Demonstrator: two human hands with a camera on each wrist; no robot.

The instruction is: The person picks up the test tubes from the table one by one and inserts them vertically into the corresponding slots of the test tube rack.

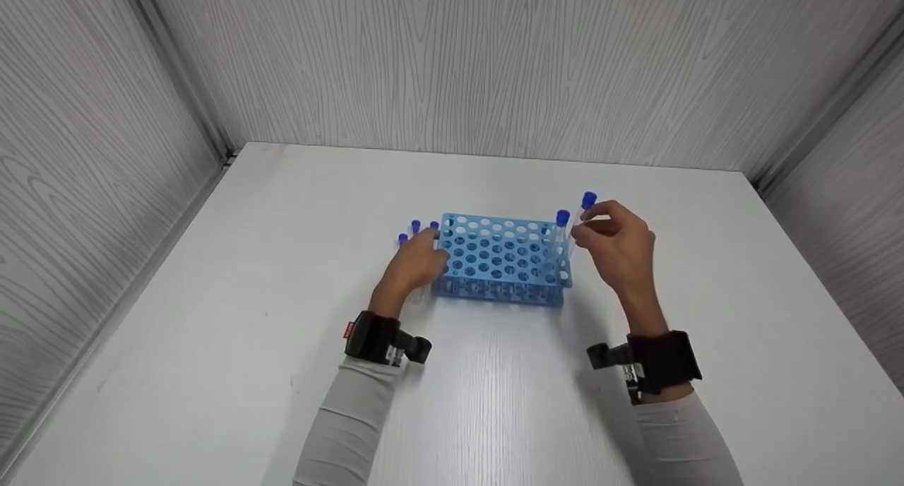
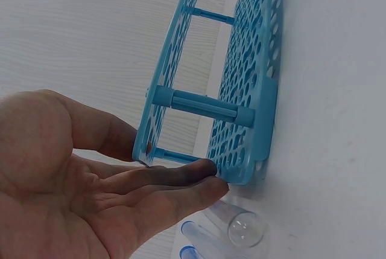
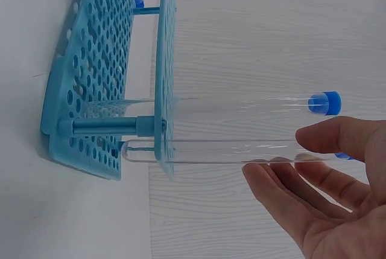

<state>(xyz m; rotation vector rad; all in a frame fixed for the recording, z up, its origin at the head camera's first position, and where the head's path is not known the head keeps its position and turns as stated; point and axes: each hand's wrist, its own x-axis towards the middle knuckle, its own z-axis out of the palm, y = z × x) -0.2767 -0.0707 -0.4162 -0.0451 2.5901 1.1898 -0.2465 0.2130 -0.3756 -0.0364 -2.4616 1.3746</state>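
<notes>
A blue test tube rack (image 1: 494,258) stands on the white table. My left hand (image 1: 415,260) grips its left end, thumb at the top plate and fingers reaching along the end toward the lower plate (image 2: 244,144). With thumb and fingertips, my right hand (image 1: 621,249) pinches a clear blue-capped test tube (image 3: 223,151) at its upper part. This tube's rounded bottom shows between the rack's two plates in the right wrist view. Beside it a second blue-capped test tube (image 1: 560,235) stands in the rack.
Several blue-capped tubes lie or stand just left of the rack, partly behind my left hand; one blue cap (image 1: 416,226) shows there. Grey wood-grain panels (image 1: 452,62) enclose the table (image 1: 212,316) at the back and both sides.
</notes>
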